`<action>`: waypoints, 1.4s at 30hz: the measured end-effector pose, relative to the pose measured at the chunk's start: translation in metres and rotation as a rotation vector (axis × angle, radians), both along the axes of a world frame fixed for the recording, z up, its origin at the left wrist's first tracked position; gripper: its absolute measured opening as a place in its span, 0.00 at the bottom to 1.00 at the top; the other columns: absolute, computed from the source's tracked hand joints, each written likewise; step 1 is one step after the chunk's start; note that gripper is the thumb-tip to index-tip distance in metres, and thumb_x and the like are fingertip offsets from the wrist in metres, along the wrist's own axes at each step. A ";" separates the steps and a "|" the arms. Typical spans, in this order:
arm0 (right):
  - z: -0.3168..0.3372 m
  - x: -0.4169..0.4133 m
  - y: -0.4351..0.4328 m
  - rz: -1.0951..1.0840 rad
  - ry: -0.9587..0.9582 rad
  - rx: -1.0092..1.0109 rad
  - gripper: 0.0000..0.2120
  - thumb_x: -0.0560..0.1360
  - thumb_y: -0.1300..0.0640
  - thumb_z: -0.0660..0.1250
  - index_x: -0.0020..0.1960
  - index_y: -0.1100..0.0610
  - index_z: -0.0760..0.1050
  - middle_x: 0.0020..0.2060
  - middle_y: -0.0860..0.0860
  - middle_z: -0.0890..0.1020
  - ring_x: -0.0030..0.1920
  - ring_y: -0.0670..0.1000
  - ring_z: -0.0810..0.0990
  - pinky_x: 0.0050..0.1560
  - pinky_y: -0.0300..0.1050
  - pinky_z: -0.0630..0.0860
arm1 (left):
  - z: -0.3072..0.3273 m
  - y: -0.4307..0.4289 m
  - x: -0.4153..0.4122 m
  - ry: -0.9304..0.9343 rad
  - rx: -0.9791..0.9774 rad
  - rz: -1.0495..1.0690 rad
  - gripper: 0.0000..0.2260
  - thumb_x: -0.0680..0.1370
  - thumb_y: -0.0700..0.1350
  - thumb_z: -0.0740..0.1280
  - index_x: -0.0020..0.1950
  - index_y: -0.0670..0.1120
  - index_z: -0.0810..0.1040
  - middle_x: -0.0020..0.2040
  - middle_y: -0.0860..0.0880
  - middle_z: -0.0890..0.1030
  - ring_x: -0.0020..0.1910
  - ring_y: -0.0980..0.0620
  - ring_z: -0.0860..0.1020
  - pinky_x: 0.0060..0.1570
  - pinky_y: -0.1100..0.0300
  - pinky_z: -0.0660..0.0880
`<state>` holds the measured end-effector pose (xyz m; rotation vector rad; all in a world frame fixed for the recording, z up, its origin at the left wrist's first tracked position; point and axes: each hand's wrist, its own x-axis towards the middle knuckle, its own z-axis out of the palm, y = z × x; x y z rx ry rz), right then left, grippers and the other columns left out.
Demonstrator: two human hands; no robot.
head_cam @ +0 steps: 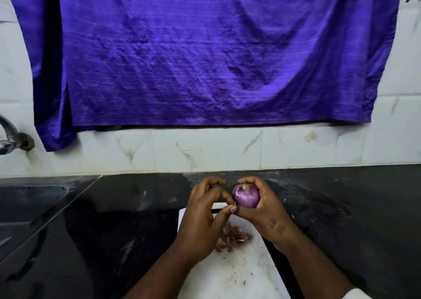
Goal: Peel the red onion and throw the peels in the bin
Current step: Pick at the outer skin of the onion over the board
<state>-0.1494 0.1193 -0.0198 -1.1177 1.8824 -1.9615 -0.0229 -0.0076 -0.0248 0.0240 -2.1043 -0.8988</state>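
The peeling looks well along but not finished. A pile of dry brown peels [234, 237] lies on the white cutting board [248, 276], and none has gone to a bin, which is out of view. The onion [246, 196] is held in the air above the far end of the board. It shows smooth, glossy purple skin with a pale stub at its top, so most of the papery layer seems gone. The right hand [265, 209] cups it with fingers curled round. The left hand [204, 212] brings thumb and forefinger together at the onion's lower left edge, apparently pinching a last bit of skin.
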 end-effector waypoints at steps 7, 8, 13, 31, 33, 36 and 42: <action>0.006 0.001 0.004 0.085 -0.090 -0.060 0.31 0.61 0.62 0.84 0.61 0.46 0.79 0.60 0.53 0.82 0.57 0.54 0.84 0.49 0.42 0.82 | -0.005 -0.012 0.000 -0.045 0.033 0.112 0.09 0.78 0.40 0.72 0.48 0.56 0.78 0.47 0.58 0.79 0.49 0.55 0.78 0.44 0.50 0.79; 0.006 0.000 0.004 0.113 -0.089 -0.071 0.31 0.60 0.62 0.82 0.61 0.45 0.81 0.61 0.54 0.82 0.58 0.55 0.84 0.51 0.44 0.83 | -0.005 -0.011 0.001 -0.057 0.034 0.106 0.10 0.77 0.40 0.71 0.49 0.56 0.79 0.48 0.59 0.80 0.50 0.55 0.78 0.45 0.52 0.79; 0.007 -0.001 0.004 0.198 -0.104 -0.064 0.34 0.60 0.67 0.75 0.62 0.42 0.83 0.63 0.54 0.82 0.60 0.56 0.83 0.54 0.45 0.82 | 0.001 -0.009 0.003 -0.013 0.039 0.042 0.14 0.75 0.40 0.70 0.57 0.57 0.80 0.56 0.61 0.79 0.60 0.55 0.78 0.55 0.51 0.80; 0.006 0.007 0.005 0.213 -0.143 0.124 0.17 0.72 0.39 0.67 0.56 0.46 0.79 0.52 0.53 0.83 0.45 0.50 0.79 0.38 0.42 0.71 | -0.002 -0.005 0.003 -0.087 -0.256 0.039 0.18 0.75 0.51 0.78 0.61 0.57 0.75 0.69 0.67 0.68 0.71 0.59 0.68 0.65 0.61 0.73; 0.005 0.010 0.000 0.150 -0.162 0.092 0.15 0.80 0.36 0.63 0.52 0.44 0.82 0.49 0.50 0.84 0.47 0.49 0.82 0.42 0.43 0.76 | -0.002 -0.003 0.002 -0.099 -0.267 0.016 0.15 0.76 0.51 0.76 0.57 0.55 0.73 0.67 0.64 0.69 0.69 0.56 0.70 0.63 0.55 0.75; 0.005 0.014 -0.006 0.116 -0.096 0.034 0.17 0.81 0.41 0.60 0.47 0.49 0.82 0.44 0.54 0.84 0.46 0.50 0.83 0.51 0.50 0.80 | -0.001 0.001 0.002 -0.108 -0.277 -0.021 0.13 0.77 0.54 0.72 0.54 0.53 0.71 0.64 0.62 0.68 0.64 0.52 0.71 0.58 0.53 0.78; 0.008 0.015 -0.009 -0.034 -0.111 0.061 0.18 0.86 0.45 0.58 0.47 0.53 0.81 0.47 0.62 0.84 0.43 0.53 0.82 0.42 0.50 0.80 | -0.006 0.000 0.001 -0.067 -0.325 0.039 0.12 0.79 0.50 0.72 0.54 0.51 0.69 0.66 0.61 0.66 0.65 0.56 0.68 0.59 0.60 0.75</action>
